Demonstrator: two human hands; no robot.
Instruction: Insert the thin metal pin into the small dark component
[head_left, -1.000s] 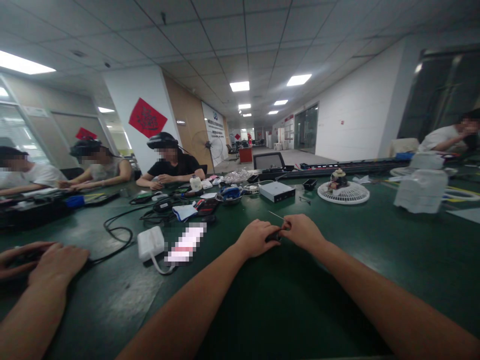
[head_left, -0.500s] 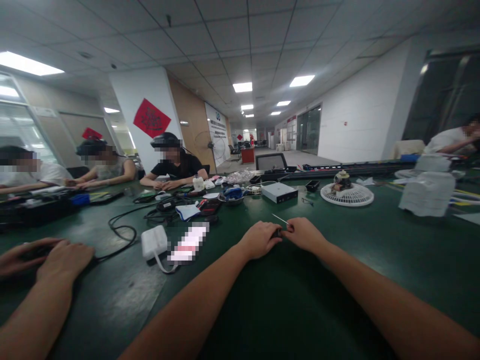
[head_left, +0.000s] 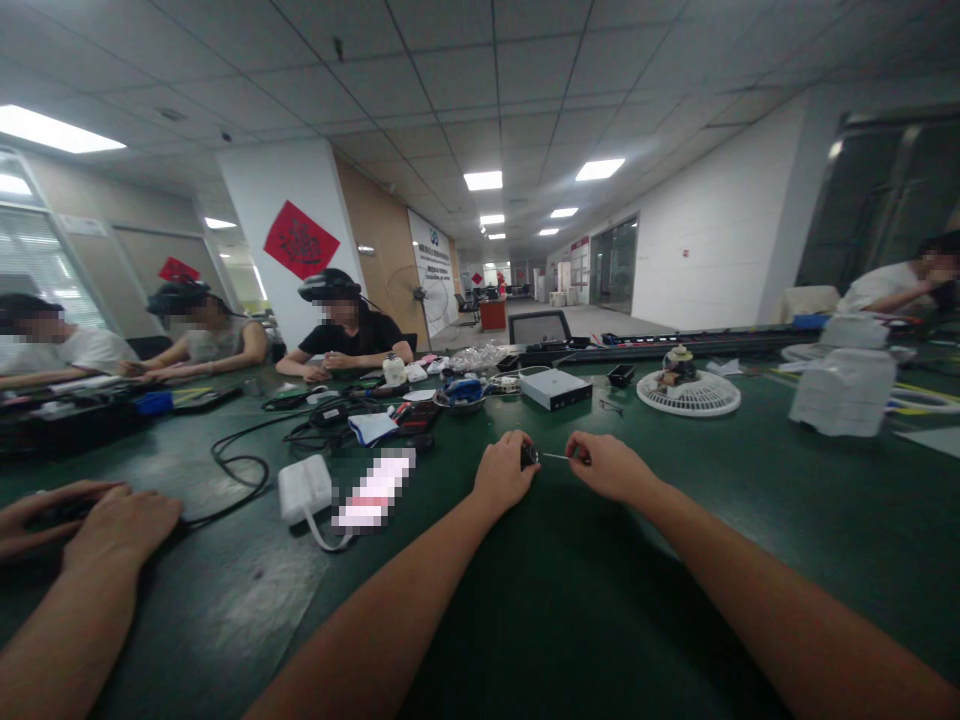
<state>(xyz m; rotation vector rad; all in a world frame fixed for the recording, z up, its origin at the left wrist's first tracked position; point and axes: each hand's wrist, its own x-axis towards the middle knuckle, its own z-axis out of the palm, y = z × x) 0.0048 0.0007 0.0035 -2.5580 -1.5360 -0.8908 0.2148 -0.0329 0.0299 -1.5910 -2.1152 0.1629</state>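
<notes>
My left hand (head_left: 502, 474) is closed around a small black round part (head_left: 529, 455) just above the green table (head_left: 420, 620). My right hand (head_left: 611, 467) grips a screwdriver, its thin metal shaft (head_left: 555, 457) lying level and aimed left at the part. The tip is at or very near the part; whether it touches is too small to tell. Most of the screwdriver's handle is hidden by my fingers. Beyond my hands sits a grey metal box (head_left: 556, 388), like a disc drive.
Another person's hands (head_left: 120, 525) work at the left. A white charger-like block (head_left: 305, 488) and a blurred-out bright rectangle (head_left: 377, 488) lie left of my hands. Black cables (head_left: 251, 480) run nearby. Farther back are a bowl (head_left: 460, 400), a white fan grille (head_left: 688, 397) and a white plastic housing (head_left: 844, 390).
The screwdriver has swung from pointing up and away to level, its tip now at the black part. My left hand has turned, exposing the part's round face, and the hands are farther apart.
</notes>
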